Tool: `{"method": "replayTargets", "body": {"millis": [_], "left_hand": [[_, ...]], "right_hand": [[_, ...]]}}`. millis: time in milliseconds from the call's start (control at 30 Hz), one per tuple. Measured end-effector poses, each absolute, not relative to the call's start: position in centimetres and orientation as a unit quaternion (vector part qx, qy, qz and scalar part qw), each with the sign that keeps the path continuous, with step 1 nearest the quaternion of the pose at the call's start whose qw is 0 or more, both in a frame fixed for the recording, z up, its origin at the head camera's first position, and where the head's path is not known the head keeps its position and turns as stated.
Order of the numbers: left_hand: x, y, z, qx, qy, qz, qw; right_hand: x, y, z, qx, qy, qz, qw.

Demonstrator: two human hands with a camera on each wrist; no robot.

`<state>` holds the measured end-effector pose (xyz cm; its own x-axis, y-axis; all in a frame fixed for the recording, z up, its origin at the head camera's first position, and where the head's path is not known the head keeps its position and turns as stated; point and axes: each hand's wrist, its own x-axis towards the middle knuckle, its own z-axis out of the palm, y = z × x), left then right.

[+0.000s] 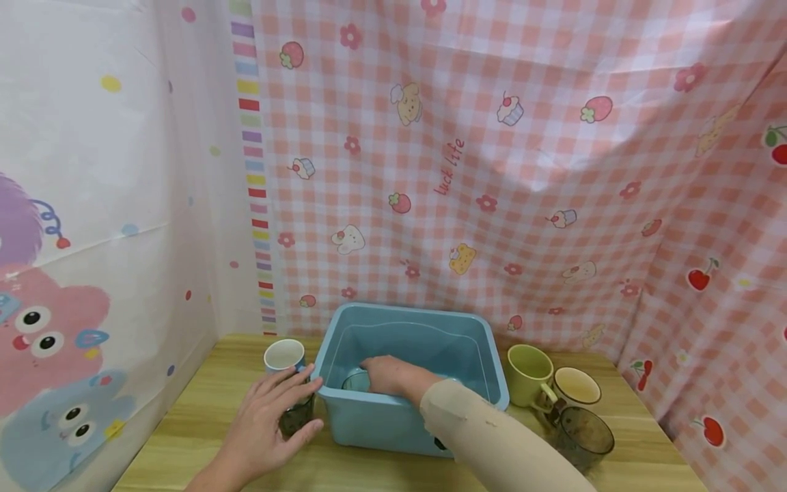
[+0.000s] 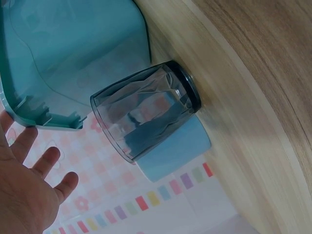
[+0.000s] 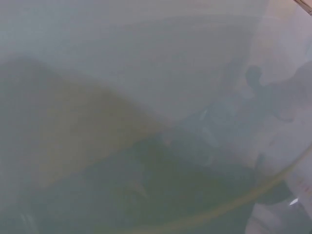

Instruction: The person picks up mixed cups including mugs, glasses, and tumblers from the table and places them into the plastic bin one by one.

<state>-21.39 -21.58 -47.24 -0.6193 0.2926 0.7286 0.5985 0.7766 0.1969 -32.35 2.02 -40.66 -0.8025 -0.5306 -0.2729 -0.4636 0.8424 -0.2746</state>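
Glass (image 1: 355,380): inside the blue plastic bin (image 1: 375,424), just beside the right hand (image 1: 393,374); whether gripped, cannot tell
Left hand (image 1: 264,418): fingers spread, at bin's rim
Checked curtain (image 1: 424,225): "luck life"

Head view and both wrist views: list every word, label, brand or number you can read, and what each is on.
"luck life": red lettering on the pink checked cloth, head view.
Faint reddish marks at the right wrist view's right edge: too blurred to read.
Nothing readable on the blue bin or green mug.
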Motion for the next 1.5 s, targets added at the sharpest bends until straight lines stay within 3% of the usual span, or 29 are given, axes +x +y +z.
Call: {"method": "replayTargets", "body": {"millis": [667,1500], "left_hand": [[-21.35,-21.50,-47.08,-0.253,-0.874,-0.223,0.349],[-21.35,-21.49,-47.24,-0.250,-0.876,-0.221,0.348]], "right_hand": [[-32.39,2.29,-40.53,-0.270,0.921,-0.173,0.221],[-32.10,2.33,-40.22,-0.275,0.936,-0.136,0.171]]}}
